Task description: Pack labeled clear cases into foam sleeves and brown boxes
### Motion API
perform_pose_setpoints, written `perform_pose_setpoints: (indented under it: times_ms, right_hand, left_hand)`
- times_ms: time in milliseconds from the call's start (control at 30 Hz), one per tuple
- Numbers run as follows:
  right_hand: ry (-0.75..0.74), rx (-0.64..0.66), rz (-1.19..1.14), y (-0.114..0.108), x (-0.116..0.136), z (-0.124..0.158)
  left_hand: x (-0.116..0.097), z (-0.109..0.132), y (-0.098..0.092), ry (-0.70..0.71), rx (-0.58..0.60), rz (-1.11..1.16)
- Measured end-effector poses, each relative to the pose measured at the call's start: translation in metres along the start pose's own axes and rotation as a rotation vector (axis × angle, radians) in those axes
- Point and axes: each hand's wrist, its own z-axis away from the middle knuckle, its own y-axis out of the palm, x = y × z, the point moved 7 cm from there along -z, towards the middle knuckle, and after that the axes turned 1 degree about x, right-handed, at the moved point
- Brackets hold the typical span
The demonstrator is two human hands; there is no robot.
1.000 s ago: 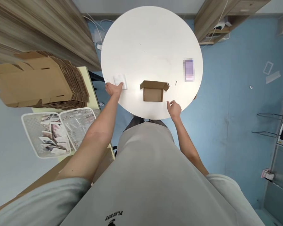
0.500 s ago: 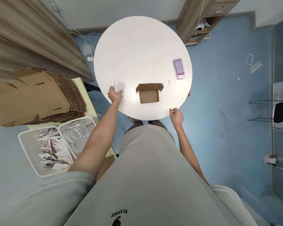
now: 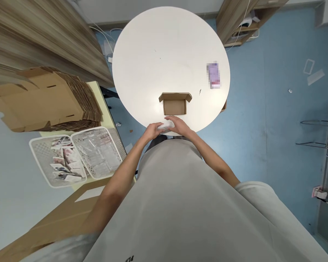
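1. Standing at 6 o'clock, dial centred on the tabletop: one person, grey short-sleeved top. Hands, two: left hand closed on one end of a small, white, oblong packet; right hand closed on the other. Handling, as judged: light, even pressure from both ends; thumbs opposing fingers; packet kept level, inside the table's rim.
2. White, round, smooth-topped table: one.
3. Stack of flat, brown, die-cut cardboard blanks: one, between 8 and 9 o'clock, off the table; blanks overlap, count not possible.
4. White, rectangular, plastic mesh baskets: two, side by side, between 7 and 8 o'clock. One bears printed flat packs, the other clear plastic sleeves; neither countable.
5. Brown, rectangular cardboard box, flap raised: one, inward of 6 o'clock.
6. Purple, oblong item, pixelated: one, at 3 o'clock.
7. Packet: one, at 6 o'clock, between box and person; material, and contact with the tabletop, cannot be told.
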Motion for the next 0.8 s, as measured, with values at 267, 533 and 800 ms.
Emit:
perform_pose_setpoints:
  times_ms: [267,533,800]
  right_hand:
    - [0.277,-0.238,-0.184,-0.035,-0.062,-0.006]
    - [0.494,-0.408,-0.115,-0.046,-0.091,-0.042]
    - [0.522,-0.288,0.025,-0.043,-0.094,-0.07]
  left_hand:
    - [-0.02,-0.055,-0.005,-0.127,-0.259,0.31]
    - [-0.02,-0.109,0.0,-0.212,-0.477,0.504]
    - [-0.015,-0.132,0.004,-0.325,-0.588,0.233]
